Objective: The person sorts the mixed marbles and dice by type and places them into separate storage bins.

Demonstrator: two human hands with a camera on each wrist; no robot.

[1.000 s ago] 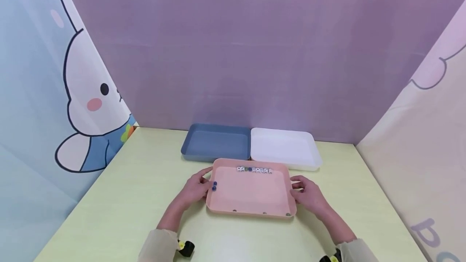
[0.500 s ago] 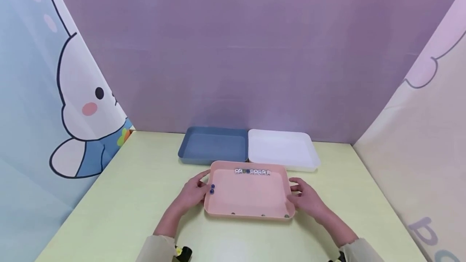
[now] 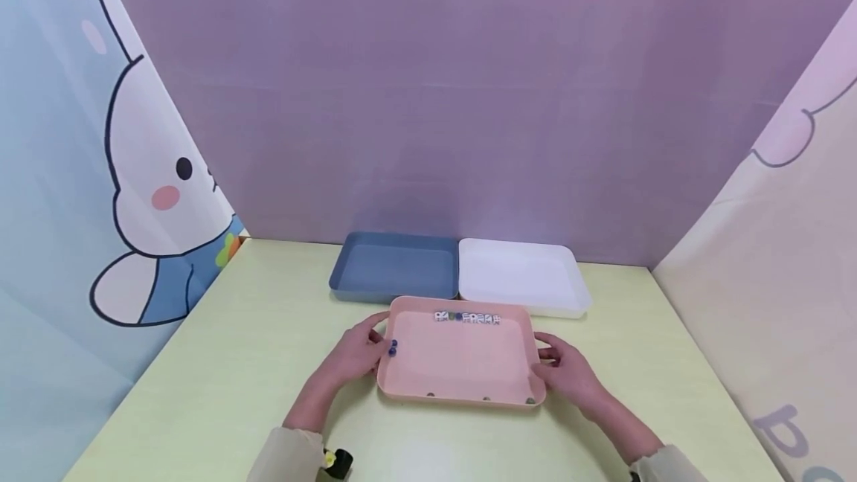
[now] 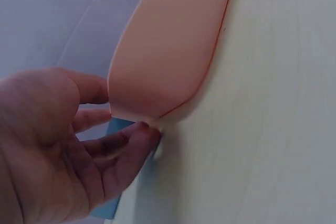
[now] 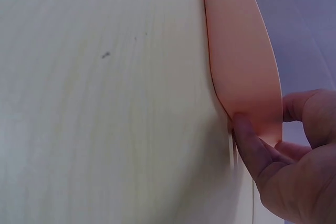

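A shallow pink tray (image 3: pixel 462 363) lies low at the table surface, between my two hands. My left hand (image 3: pixel 358 352) grips its left side, the thumb at the rim and fingers bent around the wall in the left wrist view. On the opposite side my right hand (image 3: pixel 572 374) holds the right wall, with one fingertip (image 5: pixel 244 127) pressed near its lower corner. Inside, a row of small, mostly white cubes with dark markings (image 3: pixel 467 317) runs along the far wall. Small blue pieces (image 3: pixel 393 349) sit by the left wall. Tiny dark round pieces (image 3: pixel 486 399) lie along the near wall.
Behind the pink tray stand a blue-grey tray (image 3: pixel 395 266) and a white tray (image 3: pixel 522 274), side by side near the purple backdrop (image 3: pixel 428 95). The pale yellow table (image 3: pixel 268 333) is flanked by printed cloth walls, with a cartoon figure (image 3: pixel 161 222) on the left one.
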